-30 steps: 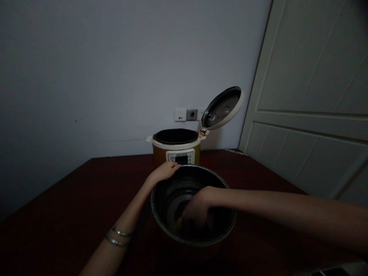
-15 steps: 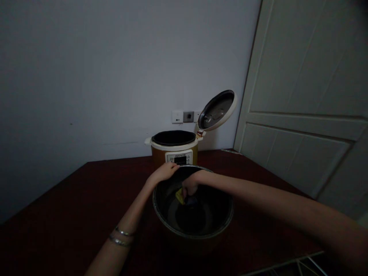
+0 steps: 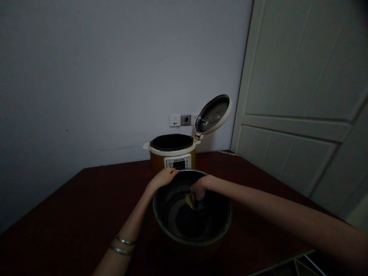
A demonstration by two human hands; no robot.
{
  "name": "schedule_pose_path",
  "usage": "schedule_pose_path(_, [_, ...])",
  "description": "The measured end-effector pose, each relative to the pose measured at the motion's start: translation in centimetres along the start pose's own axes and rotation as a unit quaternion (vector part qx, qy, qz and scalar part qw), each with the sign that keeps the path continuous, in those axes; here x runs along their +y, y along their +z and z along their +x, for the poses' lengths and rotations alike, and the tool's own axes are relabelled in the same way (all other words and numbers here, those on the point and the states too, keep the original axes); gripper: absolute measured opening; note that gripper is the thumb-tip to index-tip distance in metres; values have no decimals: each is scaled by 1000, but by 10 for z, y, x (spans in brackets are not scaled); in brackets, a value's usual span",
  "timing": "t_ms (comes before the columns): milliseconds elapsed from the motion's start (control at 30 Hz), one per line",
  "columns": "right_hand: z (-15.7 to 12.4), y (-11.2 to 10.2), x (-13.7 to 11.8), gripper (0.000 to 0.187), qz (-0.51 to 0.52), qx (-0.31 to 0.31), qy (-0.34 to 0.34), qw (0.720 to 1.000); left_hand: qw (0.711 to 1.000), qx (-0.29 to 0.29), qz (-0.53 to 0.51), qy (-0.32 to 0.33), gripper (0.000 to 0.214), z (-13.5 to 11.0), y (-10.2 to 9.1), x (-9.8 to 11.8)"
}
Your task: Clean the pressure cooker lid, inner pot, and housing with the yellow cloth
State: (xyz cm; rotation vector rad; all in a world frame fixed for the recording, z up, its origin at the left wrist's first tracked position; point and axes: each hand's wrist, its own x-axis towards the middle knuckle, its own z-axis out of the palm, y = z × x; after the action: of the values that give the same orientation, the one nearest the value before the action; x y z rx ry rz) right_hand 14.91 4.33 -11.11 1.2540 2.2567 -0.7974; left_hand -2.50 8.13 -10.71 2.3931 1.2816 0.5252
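A dark, round cooking pot [image 3: 192,243] with a pale metal rim stands on the table, tilted towards me. My left hand [image 3: 164,177] is closed over its far left rim, with the fingertips partly hidden. Inside the pot, my right hand [image 3: 199,190] is shut on a yellow sponge [image 3: 189,201], of which only one edge shows. Dim light blurs the fingers of that hand. Right behind the pot sits an electric pressure cooker [image 3: 159,159] with a control panel on its front. Its lid [image 3: 214,114] is raised to the right.
Dark red table [image 3: 94,207] under everything. Wall sockets [image 3: 185,120] sit behind the cooker on a pale wall [image 3: 100,76]. A panelled white door [image 3: 290,96] borders the table on the right. Near the bottom right the table edge shows, with thin light bars below it.
My right hand has shifted the sponge a little to the right inside the pot. The left hand keeps its place on the rim. The whole view has moved slightly.
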Motion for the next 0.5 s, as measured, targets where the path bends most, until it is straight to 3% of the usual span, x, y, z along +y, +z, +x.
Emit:
schedule_pose_path(133, [-6,-3,-4,28,-52,-44,25,997,1000,3,-5,-11,42,-1,1,-1])
schedule_pose_path(367, [-12,-4,-8,42,-100,-53,17,993,999,5,-4,-36,44,-4,0,0])
schedule_pose_path(500, [-15,-4,-9,41,-100,-50,15,994,994,32,17,-99,47,-9,-6,6])
